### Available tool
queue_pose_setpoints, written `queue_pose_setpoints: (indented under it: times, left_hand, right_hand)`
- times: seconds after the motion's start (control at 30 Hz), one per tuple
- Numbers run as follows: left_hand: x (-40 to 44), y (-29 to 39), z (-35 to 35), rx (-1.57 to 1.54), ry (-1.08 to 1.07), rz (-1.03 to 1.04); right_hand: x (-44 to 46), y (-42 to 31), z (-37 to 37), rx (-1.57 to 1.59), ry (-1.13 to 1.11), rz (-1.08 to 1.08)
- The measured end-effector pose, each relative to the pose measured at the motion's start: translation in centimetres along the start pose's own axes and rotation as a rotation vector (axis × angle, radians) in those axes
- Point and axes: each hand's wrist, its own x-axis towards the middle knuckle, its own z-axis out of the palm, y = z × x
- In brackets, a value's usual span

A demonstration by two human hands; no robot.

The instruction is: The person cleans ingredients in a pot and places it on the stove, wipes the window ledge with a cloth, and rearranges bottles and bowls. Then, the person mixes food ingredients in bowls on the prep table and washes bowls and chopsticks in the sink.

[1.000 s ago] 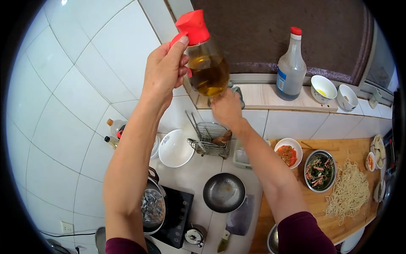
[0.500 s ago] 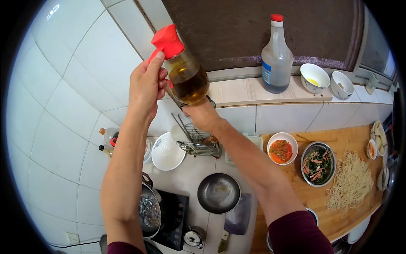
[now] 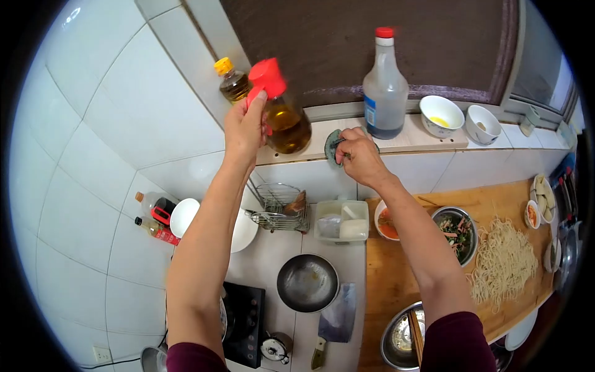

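Note:
My left hand [image 3: 245,127] is closed round the red handle of a glass oil jug [image 3: 288,130], which has a red lid and brown-gold oil inside. The jug is upright over the left part of the wooden ledge [image 3: 322,129]; whether its base touches the wood I cannot tell. My right hand [image 3: 362,155] grips a grey-green cloth [image 3: 333,147] against the ledge's front edge. Just behind that hand stands a large clear bottle [image 3: 385,93] with a red cap. A yellow-capped bottle [image 3: 234,84] of dark liquid stands behind the jug.
Two bowls [image 3: 442,116] sit right on the ledge. Below are a wire rack [image 3: 279,208], plastic box [image 3: 341,221], frying pan [image 3: 308,283], cleaver [image 3: 338,316] and induction cooker [image 3: 245,322]. Noodles [image 3: 505,263] and a bowl of greens [image 3: 455,232] lie on the wooden board [image 3: 387,279].
My left hand has brought the jug right and down. My right hand has moved right along the ledge with the cloth. The yellow-capped bottle has come into view.

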Motion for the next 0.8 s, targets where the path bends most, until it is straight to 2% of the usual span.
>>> queue_pose_setpoints:
  times: [0.2,0.3,0.33,0.4,0.47,0.5,0.57,0.6,0.63,0.67,0.7,0.73,0.8]
  left_hand:
    - [0.6,-2.4,1.3,-0.008,0.070,-0.013]
    - [0.8,-2.9,1.9,0.027,0.071,0.002]
    - [1.0,-3.2,1.9,0.020,0.065,0.001]
    - [1.4,-3.5,1.6,-0.017,0.042,0.002]
    - [1.2,-3.4,1.5,-0.017,0.027,-0.012]
    - [1.1,-3.3,1.3,-0.012,0.007,-0.023]
    - [0.7,-3.5,1.0,0.011,0.028,-0.013]
    - [0.4,-3.6,0.9,0.031,0.045,-0.003]
    - [0.0,-3.6,1.0,0.030,0.039,-0.004]
    - [-0.4,-3.6,1.1,0.122,0.140,0.080]
    - [-0.8,-3.5,1.2,0.212,0.241,0.165]
    - [-1.2,-3.3,1.4,0.205,0.229,0.166]
    - [-2.1,-2.5,1.5,0.303,0.293,0.401]
  right_hand:
    - [-1.4,0.7,-3.0,0.111,0.021,0.018]
    - [-1.8,0.1,-4.2,0.448,0.092,0.165]
    - [-2.3,-0.1,-5.0,0.440,0.093,0.168]
    - [-3.7,-0.7,-6.7,0.569,0.336,0.332]
    - [-5.6,1.3,-7.2,0.857,0.525,0.511]
    - [-5.5,0.9,-8.1,0.861,0.520,0.512]
    - [-4.9,-0.4,-10.4,1.167,0.607,0.677]
    - [-4.3,0.2,-10.3,1.167,0.610,0.677]
    - [-3.8,1.2,-10.3,1.168,0.490,0.778]
    - [-3.4,2.1,-10.3,1.161,0.372,0.877]
    - [-2.8,2.1,-9.7,1.158,0.348,0.833]
    - [-2.3,1.9,-9.4,1.149,0.360,0.834]
    - [-1.4,1.5,-8.5,1.170,0.234,0.867]
